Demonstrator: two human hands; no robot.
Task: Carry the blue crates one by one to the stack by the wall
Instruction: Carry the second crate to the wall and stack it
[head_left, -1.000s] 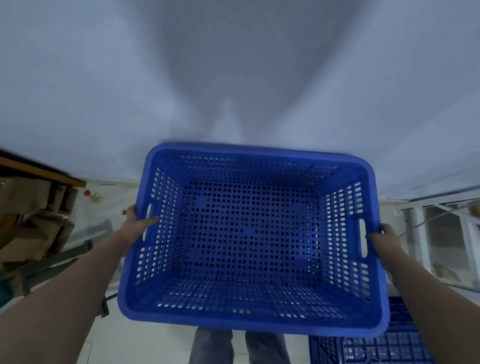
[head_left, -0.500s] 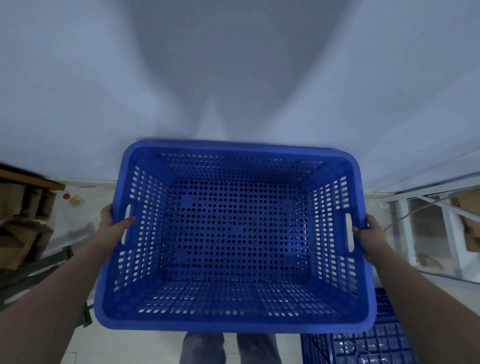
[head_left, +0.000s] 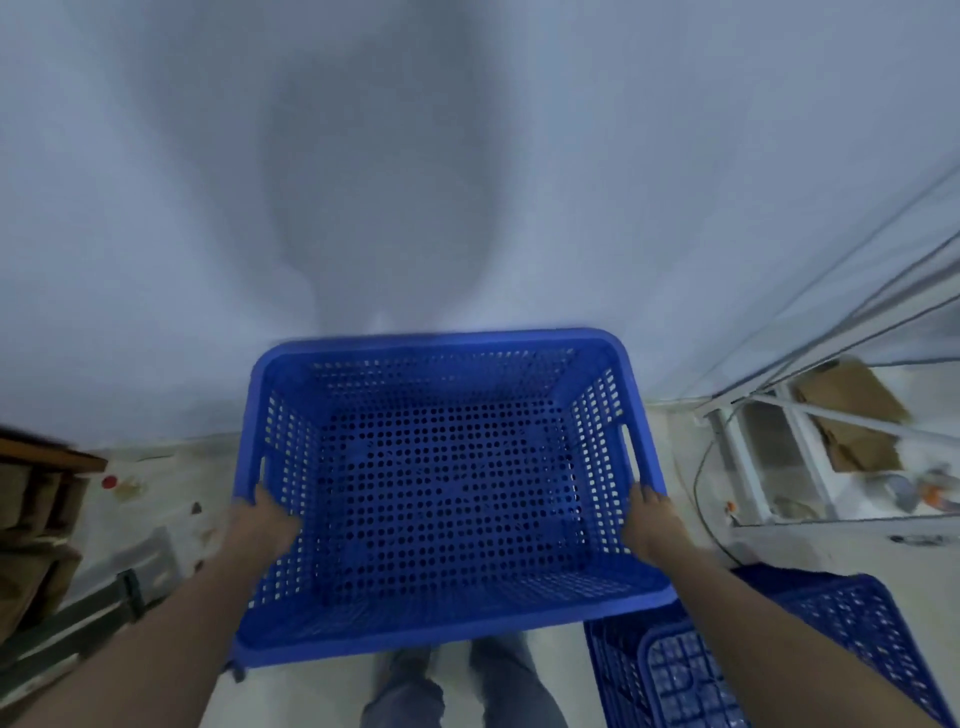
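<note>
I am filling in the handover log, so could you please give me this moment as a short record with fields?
held item: blue crate, perforated, nothing inside
left hand: gripping the crate's left side wall
right hand: gripping the crate's right side wall
crate position: lifted, in front of the person, facing the white wall
other crates: blue, on the floor at lower right
left surroundings: cardboard boxes under a wooden shelf
right surroundings: white metal frame
image quality: motion blurred

Blue crate lowered, farther from camera; hands shifted toward near rim.
</note>
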